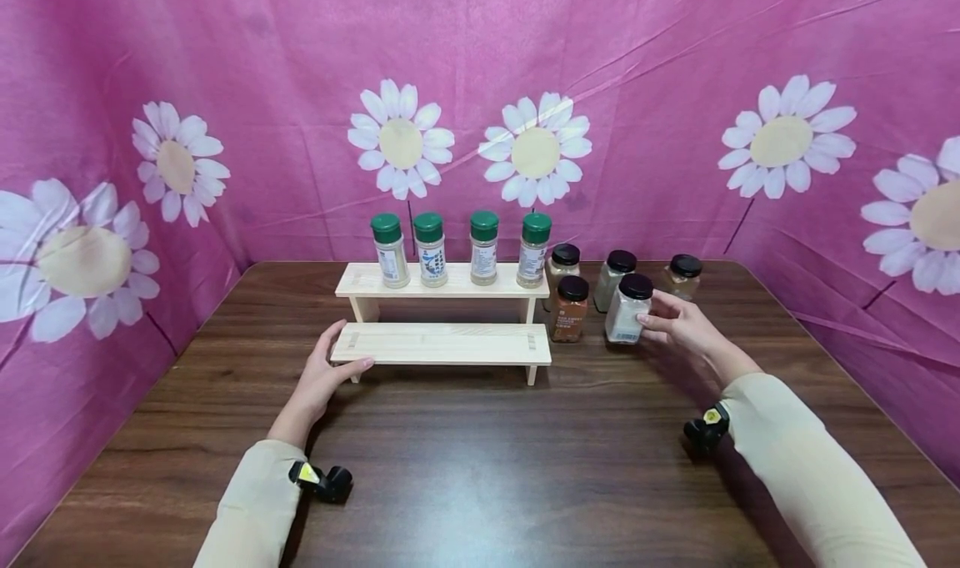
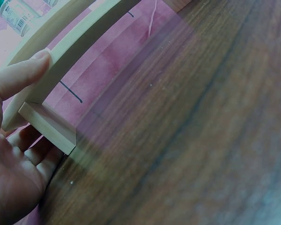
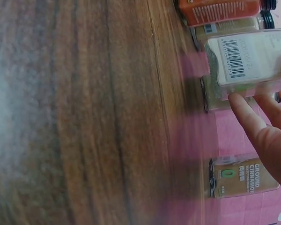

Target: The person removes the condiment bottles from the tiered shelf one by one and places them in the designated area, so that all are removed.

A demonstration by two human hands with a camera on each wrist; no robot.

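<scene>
Wooden rack (image 1: pixel 442 343): left hand (image 1: pixel 322 376) is gripping its left end, apparently steadying it; rightward of it, right hand (image 1: pixel 681 328) is grasping one white-filled jar (image 1: pixel 624 318) by the rack-averted side, presumably being easiest reached; four green-capped shakers (image 1: pixel 484 259) are standing along its top.

We saw a dk wood-grain table (image 1: pixel 465 468) bearing a pale wood lower shelf (image 1: pixel 442 344), its L end in the L hand (image 1: pixel 318 376), & a matching upper shelf (image 1: pixel 457 284) just behind, R of that grip. On the upper shelf we had 4 green-capped shakers (image 1: pixel 484 259), upright, in a row behind & R of the same grip. Also on the table, re the R hand (image 1: pixel 688 326): orange-red jar (image 1: pixel 569 319) L of its grip, beige jar (image 1: pixel 558 269) behind that one, greyish jar (image 1: pixel 609 287) behind the gripped white jar (image 1: pixel 627 316), cinnamon jar (image 1: pixel 681 284) behind & R. We couldn't tell if the white jar touched the table.
</scene>
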